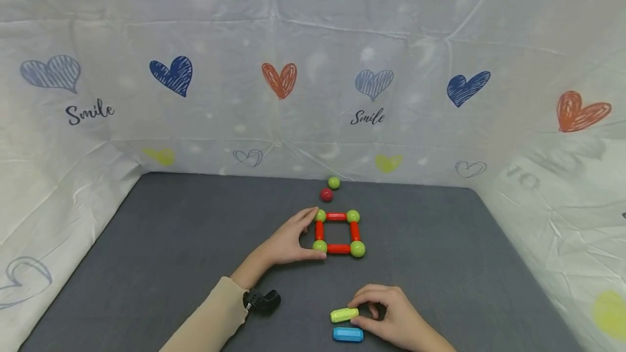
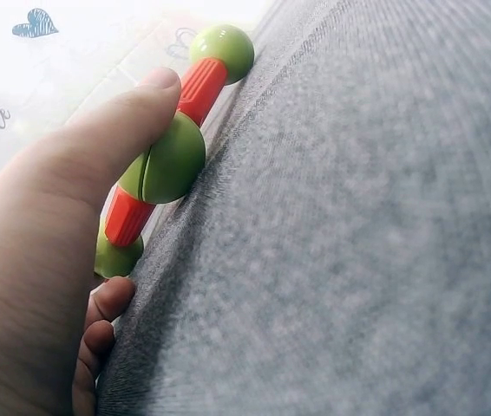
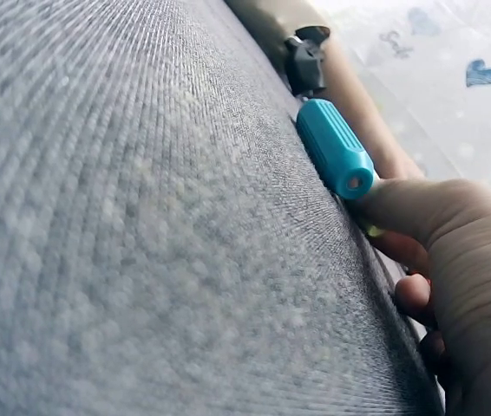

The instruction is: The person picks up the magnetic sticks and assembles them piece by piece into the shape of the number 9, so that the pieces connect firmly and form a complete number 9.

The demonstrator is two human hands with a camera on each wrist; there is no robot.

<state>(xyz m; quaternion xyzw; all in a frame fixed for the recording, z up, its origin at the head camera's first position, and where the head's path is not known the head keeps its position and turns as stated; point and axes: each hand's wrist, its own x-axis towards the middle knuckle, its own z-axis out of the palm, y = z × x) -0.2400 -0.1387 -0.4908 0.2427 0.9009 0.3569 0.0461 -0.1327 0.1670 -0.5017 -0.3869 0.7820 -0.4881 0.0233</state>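
On the dark table lies a square of red magnetic rods (image 1: 338, 249) joined by green balls (image 1: 357, 249) at the corners. My left hand (image 1: 286, 239) grips its left side, thumb at the near ball and fingertips at the far one. In the left wrist view the thumb lies against a green ball (image 2: 176, 160). Closer to me, my right hand (image 1: 393, 316) pinches the right end of a yellow-green magnetic rod (image 1: 343, 315) between thumb and index finger. Just in front of it lies a blue rod (image 1: 348, 334); in the right wrist view this blue rod (image 3: 332, 147) mostly hides the yellow-green one.
Beyond the square, a loose red ball (image 1: 326, 195) and a loose green ball (image 1: 334, 182) sit near the table's back edge. A pale cloth (image 1: 313, 42) printed with hearts hangs behind and beside the table. A black strap (image 1: 262, 302) circles the left wrist.
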